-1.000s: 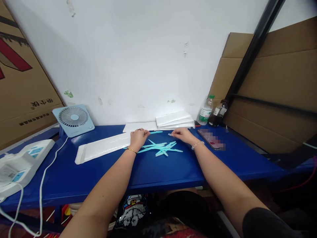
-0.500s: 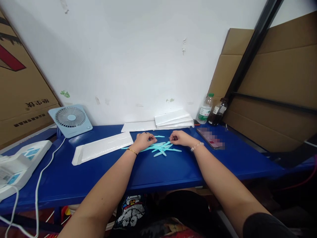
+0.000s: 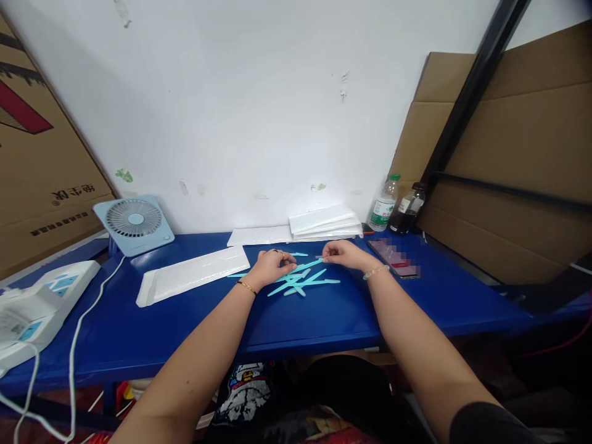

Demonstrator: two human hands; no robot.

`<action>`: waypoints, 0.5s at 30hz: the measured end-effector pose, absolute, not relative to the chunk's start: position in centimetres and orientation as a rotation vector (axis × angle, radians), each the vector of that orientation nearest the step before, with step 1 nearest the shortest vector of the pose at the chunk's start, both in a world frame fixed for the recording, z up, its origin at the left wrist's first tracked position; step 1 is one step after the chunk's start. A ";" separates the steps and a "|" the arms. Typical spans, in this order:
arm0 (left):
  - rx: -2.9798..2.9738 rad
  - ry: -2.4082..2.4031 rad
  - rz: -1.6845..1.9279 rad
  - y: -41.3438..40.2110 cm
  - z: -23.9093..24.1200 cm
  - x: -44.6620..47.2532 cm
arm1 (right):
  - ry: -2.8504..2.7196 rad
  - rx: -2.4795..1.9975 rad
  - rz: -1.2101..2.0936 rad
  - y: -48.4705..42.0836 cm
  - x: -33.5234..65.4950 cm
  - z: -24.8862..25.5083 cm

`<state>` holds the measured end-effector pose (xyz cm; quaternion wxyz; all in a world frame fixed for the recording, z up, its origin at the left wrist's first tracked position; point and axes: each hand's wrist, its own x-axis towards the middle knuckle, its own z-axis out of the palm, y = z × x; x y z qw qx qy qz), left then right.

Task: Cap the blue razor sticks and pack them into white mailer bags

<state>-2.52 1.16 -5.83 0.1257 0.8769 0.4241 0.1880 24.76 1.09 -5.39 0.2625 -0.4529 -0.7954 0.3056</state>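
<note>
Reaches forward with both arms, slanting inward from either side. Extends left arm (image 3: 203,351) forward and to the right, with left wrist (image 3: 254,279) bent slightly inward. Extends right arm (image 3: 411,327) forward and to the left, with right wrist (image 3: 367,263) bent more sharply inward. Holds left hand (image 3: 272,267) palm down, fingers curled, thumb pointing rightward. Angles right hand (image 3: 345,254) toward the left, thumb and forefinger drawn together. Has both hands near each other but apart.
</note>
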 end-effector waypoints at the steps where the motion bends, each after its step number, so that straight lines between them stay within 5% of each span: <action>1: 2.543 1.238 0.569 1.1 -5.8 -2.5 | -2.136 -1.224 0.823 1.1 25.0 -5.3; 15: 2.557 1.646 0.618 3.3 -5.8 -4.2 | -2.063 -1.435 0.527 2.5 25.5 -6.6</action>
